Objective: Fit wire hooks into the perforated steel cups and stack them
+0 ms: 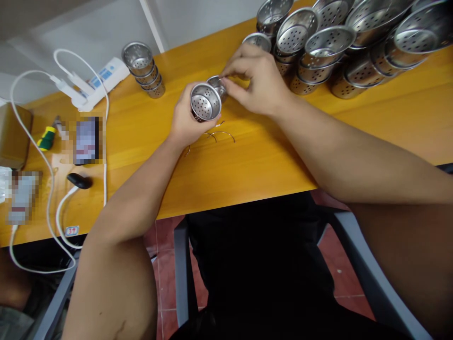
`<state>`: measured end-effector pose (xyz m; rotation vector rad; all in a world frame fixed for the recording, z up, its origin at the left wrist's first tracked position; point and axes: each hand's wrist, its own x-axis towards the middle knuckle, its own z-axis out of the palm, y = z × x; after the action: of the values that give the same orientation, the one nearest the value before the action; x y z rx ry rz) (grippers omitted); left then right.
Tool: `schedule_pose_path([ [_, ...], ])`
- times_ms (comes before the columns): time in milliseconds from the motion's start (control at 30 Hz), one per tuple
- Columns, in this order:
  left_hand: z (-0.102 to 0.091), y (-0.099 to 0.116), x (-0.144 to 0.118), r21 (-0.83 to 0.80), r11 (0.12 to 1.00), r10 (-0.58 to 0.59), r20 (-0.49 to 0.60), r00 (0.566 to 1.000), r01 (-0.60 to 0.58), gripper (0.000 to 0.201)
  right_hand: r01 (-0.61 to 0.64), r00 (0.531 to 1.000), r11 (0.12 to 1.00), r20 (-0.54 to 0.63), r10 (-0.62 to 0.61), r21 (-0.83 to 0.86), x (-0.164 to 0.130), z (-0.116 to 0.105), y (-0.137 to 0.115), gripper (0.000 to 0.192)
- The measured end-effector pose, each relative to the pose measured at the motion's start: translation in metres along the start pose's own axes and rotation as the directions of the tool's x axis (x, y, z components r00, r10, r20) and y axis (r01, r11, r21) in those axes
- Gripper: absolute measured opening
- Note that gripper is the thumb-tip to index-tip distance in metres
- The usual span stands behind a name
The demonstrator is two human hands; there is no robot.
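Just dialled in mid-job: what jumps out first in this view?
At the centre, the left hand holds a perforated steel cup with its open mouth toward the camera, while the right hand pinches at a second cup just behind it. A big heap of stacked perforated cups fills the orange table's far right.

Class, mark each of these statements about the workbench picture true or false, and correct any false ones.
1. The left hand holds a perforated round steel strainer cup. True.
2. The right hand rests flat on the orange wooden table. False: its fingers pinch at a second small steel cup.
3. Thin bent wire pieces lie on the table below the hands. True.
4. The big heap of steel strainer cups sits at the left. False: at the right.
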<state>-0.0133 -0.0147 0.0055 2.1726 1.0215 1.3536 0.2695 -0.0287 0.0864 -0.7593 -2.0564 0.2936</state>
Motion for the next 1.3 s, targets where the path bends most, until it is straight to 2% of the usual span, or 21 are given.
schedule_pose_path([
  [167,-0.002,0.001,-0.002,0.064,0.996,0.057,0.024,0.998,-0.058,0.09,0.003,0.991,0.981,0.133,0.023,-0.192,0.006,-0.004,-0.03,0.018],
  [333,-0.004,0.012,0.001,0.059,0.998,0.019,0.003,1.0,-0.019,0.089,-0.057,0.967,0.97,0.23,0.112,-0.237,0.006,-0.004,-0.031,0.015],
  [467,-0.006,0.018,0.006,0.061,0.997,-0.04,-0.098,0.994,0.047,0.094,-0.139,0.973,0.972,0.158,0.17,-0.187,0.003,-0.006,-0.021,0.012],
  [567,-0.004,0.013,0.008,0.067,0.998,0.031,-0.185,0.982,-0.019,0.098,-0.255,0.958,0.959,0.1,0.268,-0.125,0.001,-0.006,-0.012,0.013],
  [633,-0.002,0.007,0.007,0.066,0.995,0.088,-0.212,0.973,-0.075,0.1,-0.285,0.954,0.952,0.06,0.293,-0.109,0.001,-0.004,-0.007,0.011],
  [800,0.001,0.005,0.003,0.026,0.997,0.071,-0.139,0.988,-0.068,0.102,-0.281,0.959,0.958,-0.045,0.279,-0.056,0.002,0.002,-0.001,0.016],
  [1033,-0.005,0.018,0.007,0.002,0.998,-0.054,-0.156,0.986,0.055,0.099,-0.273,0.958,0.961,-0.08,0.275,0.041,-0.001,0.009,0.004,0.021],
  [1300,0.003,-0.009,0.007,-0.062,0.998,0.022,-0.178,0.984,-0.034,0.108,-0.296,0.954,0.953,-0.04,0.299,0.063,0.0,0.009,-0.001,0.026],
])
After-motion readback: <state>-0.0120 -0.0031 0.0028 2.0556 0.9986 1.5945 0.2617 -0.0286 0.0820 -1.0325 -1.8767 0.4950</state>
